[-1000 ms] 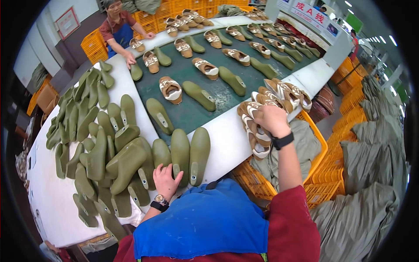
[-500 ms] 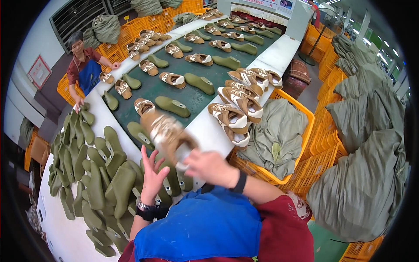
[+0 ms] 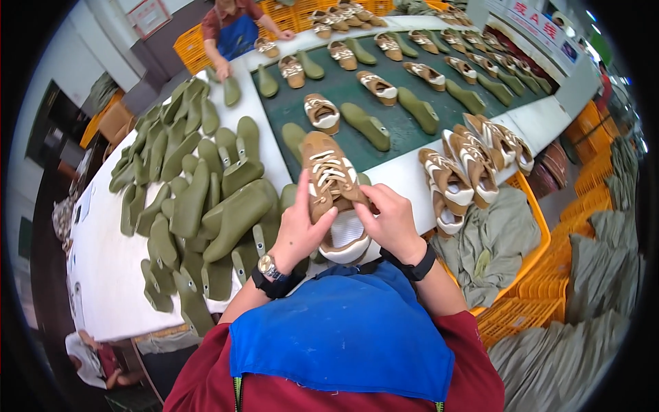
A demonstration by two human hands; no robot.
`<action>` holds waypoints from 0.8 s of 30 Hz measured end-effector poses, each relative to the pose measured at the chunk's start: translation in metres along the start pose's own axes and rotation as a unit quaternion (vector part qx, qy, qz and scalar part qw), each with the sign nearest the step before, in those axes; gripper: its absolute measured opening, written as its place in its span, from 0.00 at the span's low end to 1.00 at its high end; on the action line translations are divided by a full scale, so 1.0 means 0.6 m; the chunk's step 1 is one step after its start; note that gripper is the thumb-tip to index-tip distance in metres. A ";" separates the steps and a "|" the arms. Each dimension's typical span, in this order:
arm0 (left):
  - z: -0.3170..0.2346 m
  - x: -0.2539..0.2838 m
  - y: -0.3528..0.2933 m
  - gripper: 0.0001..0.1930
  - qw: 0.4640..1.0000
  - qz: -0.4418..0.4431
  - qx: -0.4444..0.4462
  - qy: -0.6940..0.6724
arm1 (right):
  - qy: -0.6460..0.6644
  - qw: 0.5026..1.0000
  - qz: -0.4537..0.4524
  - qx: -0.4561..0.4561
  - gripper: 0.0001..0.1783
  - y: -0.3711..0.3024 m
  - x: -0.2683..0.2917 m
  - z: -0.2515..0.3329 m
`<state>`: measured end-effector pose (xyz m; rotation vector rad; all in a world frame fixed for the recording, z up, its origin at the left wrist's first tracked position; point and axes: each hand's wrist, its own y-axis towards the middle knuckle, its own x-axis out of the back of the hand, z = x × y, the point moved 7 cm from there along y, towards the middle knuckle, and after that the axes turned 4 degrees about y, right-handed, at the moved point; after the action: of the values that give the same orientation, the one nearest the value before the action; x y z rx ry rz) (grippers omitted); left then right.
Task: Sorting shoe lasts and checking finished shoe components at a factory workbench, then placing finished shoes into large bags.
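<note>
Between my two hands is a brown sneaker (image 3: pixel 328 161) with cream laces, its toe pointing away from me and its white-lined opening toward me. My left hand (image 3: pixel 299 226) grips its left side, thumb at the edge of the opening. On the other side my right hand (image 3: pixel 392 221) holds the collar with thumb and fingers. Just left of the shoe lies a large heap of green shoe lasts (image 3: pixel 192 199). Past the toe, a brown sneaker (image 3: pixel 321 114) and a green last (image 3: pixel 366 126) rest on the dark green conveyor belt (image 3: pixel 288 113).
Several finished sneakers (image 3: pixel 473 161) stand on the white ledge at right. Below them is an orange crate (image 3: pixel 542 237) lined with grey-green cloth (image 3: pixel 480 247). Across the belt, a co-worker in a blue apron (image 3: pixel 235 34) touches a last. Stacked orange crates line the right.
The sneaker, blurred in my right hand before, is now upright in front of me. My open left hand has closed on its side. The view has turned left.
</note>
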<state>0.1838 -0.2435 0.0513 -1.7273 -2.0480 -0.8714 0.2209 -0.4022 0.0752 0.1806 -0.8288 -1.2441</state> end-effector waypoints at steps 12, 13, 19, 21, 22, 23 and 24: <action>-0.023 0.045 -0.003 0.41 0.969 -0.096 -0.120 0.195 | -0.075 0.995 0.012 0.060 0.07 0.027 -0.039 -0.001; -0.027 0.031 -0.001 0.42 0.963 -0.062 -0.138 0.222 | -0.068 0.995 0.018 0.071 0.07 0.028 -0.040 -0.004; -0.023 0.023 0.002 0.26 0.955 -0.111 -0.188 0.199 | -0.018 0.992 0.113 -0.049 0.14 0.025 -0.064 -0.017; 0.005 0.004 0.007 0.26 0.970 -0.018 -0.154 0.185 | 0.046 0.994 0.095 -0.031 0.14 0.030 -0.054 0.004; 0.016 -0.007 0.007 0.25 0.969 0.021 -0.138 0.205 | 0.010 0.995 0.097 0.023 0.14 0.032 -0.045 0.024; 0.026 -0.013 0.007 0.25 0.968 0.049 -0.126 0.212 | -0.019 0.992 0.104 0.067 0.14 0.032 -0.040 0.041; 0.030 -0.018 0.006 0.26 0.965 0.060 -0.130 0.221 | -0.001 0.986 0.158 0.048 0.16 0.028 -0.044 0.045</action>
<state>0.1924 -0.2402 0.0321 -1.5767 -1.5766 -1.3907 0.2141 -0.3649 0.0912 0.1200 -0.8825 -0.9070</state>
